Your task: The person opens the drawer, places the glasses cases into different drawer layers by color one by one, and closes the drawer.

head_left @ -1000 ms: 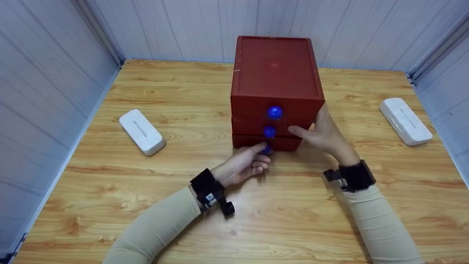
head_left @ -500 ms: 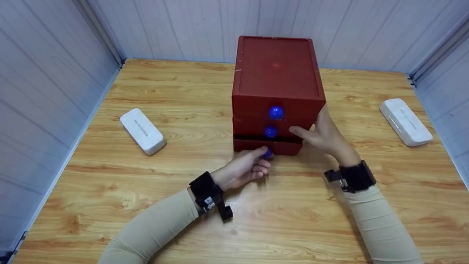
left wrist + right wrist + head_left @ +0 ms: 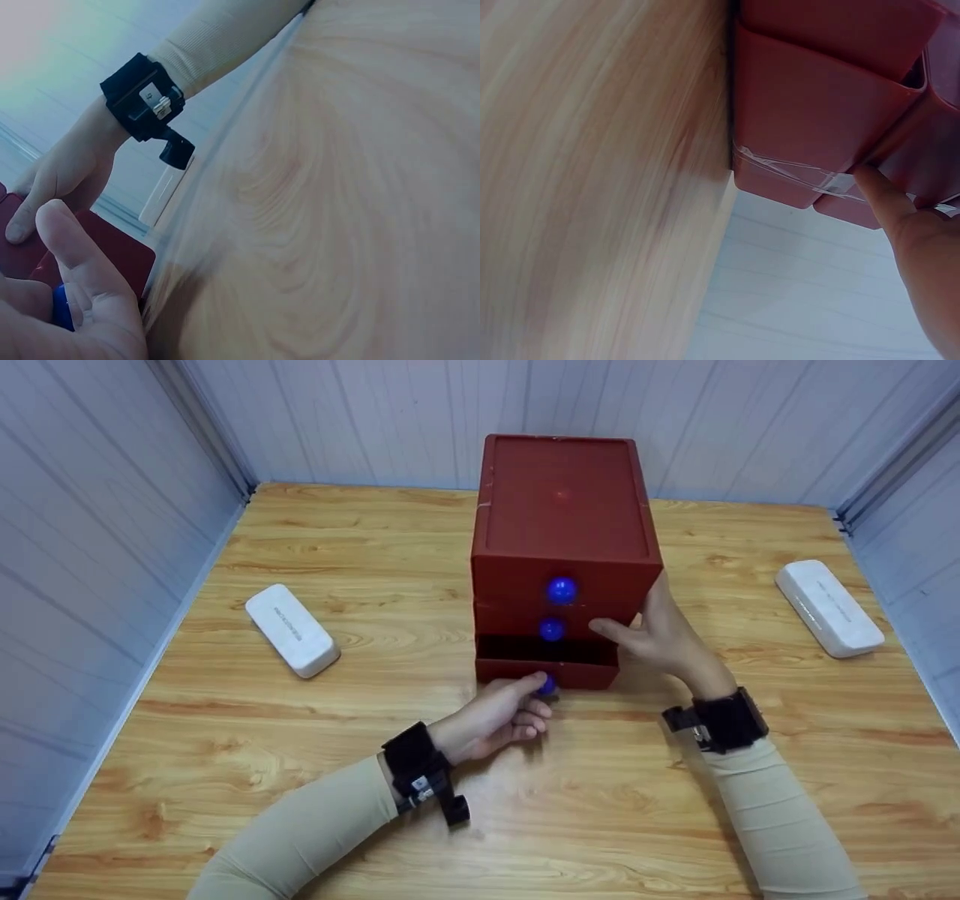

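Note:
A red three-drawer cabinet [image 3: 566, 521] with round blue knobs stands on the wooden table [image 3: 360, 780]. The bottom drawer [image 3: 585, 676] is pulled part way out, and its dark inside shows no contents. My left hand [image 3: 495, 716] pinches the bottom knob [image 3: 548, 684] between thumb and index finger, the other fingers loosely bent below. In the left wrist view that knob [image 3: 61, 307] is partly covered by fingers. My right hand [image 3: 664, 634] presses the cabinet's right side, its thumb straight against the middle drawer's front. The right wrist view shows a finger [image 3: 885, 199] stretched along the cabinet wall, near clear tape.
One white case [image 3: 292, 630] lies to the left of the cabinet and another white case [image 3: 831, 609] to the right. Pale panelled walls [image 3: 360, 420] border the table behind and on both sides.
The bottom drawer has slid out toward me from its shut position, with my left hand moving along on its knob. My right hand stays in place on the cabinet.

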Demonstrator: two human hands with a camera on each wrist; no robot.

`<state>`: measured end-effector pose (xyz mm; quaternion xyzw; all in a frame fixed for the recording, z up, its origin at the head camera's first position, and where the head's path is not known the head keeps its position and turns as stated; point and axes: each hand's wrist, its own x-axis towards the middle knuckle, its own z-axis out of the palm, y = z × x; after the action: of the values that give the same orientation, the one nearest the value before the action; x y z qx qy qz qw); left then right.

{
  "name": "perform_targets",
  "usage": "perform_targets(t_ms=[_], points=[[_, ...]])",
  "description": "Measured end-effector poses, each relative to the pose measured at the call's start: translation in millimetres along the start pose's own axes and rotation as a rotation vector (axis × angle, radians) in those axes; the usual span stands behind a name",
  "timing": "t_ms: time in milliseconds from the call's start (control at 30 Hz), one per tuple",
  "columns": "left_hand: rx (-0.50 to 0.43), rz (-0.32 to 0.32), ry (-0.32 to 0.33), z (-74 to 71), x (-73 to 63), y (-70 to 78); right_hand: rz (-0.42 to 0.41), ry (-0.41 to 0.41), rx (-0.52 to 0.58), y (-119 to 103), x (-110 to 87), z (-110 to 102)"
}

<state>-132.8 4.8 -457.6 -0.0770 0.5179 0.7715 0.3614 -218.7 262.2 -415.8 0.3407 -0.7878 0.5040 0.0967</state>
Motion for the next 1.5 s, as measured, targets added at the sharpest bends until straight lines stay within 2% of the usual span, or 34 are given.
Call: perform_targets(t_ms=[300,633,967,1267,1500], points=[[0.027,-0.026,0.009,1.6,-13.3,-8.6,0.022,-0.011,0.025,0.1,0.1,0.3],[0.065,-0.053,-0.005,1.2,-24.7,-15.7,-0.005,-0.005,0.021,-1.3,-0.8,-0.6],[0.076,-0.060,-0.019,-0.6,-33.0,-22.4,0.046,-0.016,0.027,-1.3,-1.1,-0.8],[0.108,-0.069,-0.020,1.1,-42.3,-27.5,-0.003,-0.016,0.016,-0.1,0.4,-0.9],[0.119,-0.073,-0.020,2.5,-48.1,-30.6,0.005,-0.022,0.006,-0.7,0.7,-0.8]])
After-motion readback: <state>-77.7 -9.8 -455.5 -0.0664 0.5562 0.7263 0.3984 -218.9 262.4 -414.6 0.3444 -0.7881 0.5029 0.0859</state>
